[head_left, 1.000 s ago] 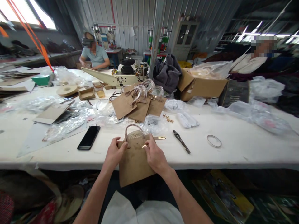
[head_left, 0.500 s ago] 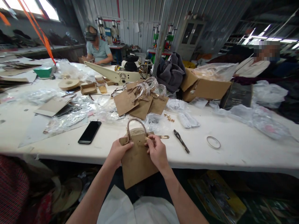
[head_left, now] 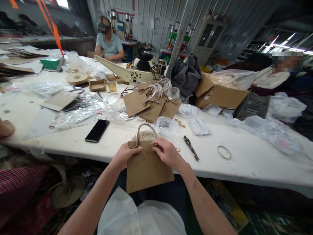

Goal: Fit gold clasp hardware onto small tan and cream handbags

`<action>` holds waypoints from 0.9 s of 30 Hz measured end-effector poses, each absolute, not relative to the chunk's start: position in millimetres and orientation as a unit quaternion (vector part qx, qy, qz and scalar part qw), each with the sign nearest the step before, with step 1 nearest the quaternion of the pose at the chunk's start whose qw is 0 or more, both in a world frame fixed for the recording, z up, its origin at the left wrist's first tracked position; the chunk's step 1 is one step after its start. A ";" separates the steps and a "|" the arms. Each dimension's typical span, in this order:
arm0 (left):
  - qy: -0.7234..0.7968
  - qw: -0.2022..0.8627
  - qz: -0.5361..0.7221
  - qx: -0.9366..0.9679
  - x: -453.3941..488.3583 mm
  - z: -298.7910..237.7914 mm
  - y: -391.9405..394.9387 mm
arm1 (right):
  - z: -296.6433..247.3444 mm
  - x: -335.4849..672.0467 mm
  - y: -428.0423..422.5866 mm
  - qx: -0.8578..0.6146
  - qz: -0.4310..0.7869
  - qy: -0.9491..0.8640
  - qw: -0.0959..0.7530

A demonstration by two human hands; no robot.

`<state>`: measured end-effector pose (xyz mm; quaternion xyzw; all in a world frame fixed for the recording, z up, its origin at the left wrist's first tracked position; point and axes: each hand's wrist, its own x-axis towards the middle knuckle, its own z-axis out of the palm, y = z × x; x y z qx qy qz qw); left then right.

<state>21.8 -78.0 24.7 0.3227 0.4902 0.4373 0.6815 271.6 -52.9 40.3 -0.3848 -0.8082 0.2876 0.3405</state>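
Note:
I hold a small brown suede bag [head_left: 146, 168] with a looped handle [head_left: 146, 128] over the front edge of the white table [head_left: 244, 156]. My left hand [head_left: 126, 155] grips the bag's upper left corner, thumb on the front. My right hand [head_left: 167, 151] is closed on the bag's top edge at the middle right, fingers pinched there. A gold strap fitting [head_left: 178, 149] pokes out beside my right hand. Black pliers [head_left: 191, 147] and a metal ring [head_left: 224, 152] lie on the table to the right.
A black phone [head_left: 97, 130] lies left of the bag. A pile of similar brown bags [head_left: 151, 106], small gold fittings [head_left: 180, 123], plastic wrap [head_left: 70, 117], a cardboard box [head_left: 220, 93] and a machine [head_left: 129, 73] fill the table behind. Two other people sit at the far side.
The bag has tilted level and shifted slightly toward me. My right hand now covers more of the gold strap at the top edge. The camera view has swung left.

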 end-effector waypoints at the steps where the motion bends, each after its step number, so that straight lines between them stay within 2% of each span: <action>1: 0.491 0.679 0.440 0.324 22.7 23.8 -78.2 | 38.0 272.3 -54.0 -0.378 0.284 -0.816 0.334; 15: 0.501 0.667 0.452 0.318 26.4 21.1 -79.4 | 26.0 268.2 -54.4 -0.402 0.268 -0.808 0.339; 20: 0.504 0.656 0.452 0.332 27.8 19.3 -80.5 | 29.4 264.1 -52.9 -0.358 0.251 -0.826 0.354; 27: 0.526 0.631 0.454 0.345 30.1 18.5 -80.6 | 25.3 256.9 -54.0 -0.385 0.209 -0.843 0.312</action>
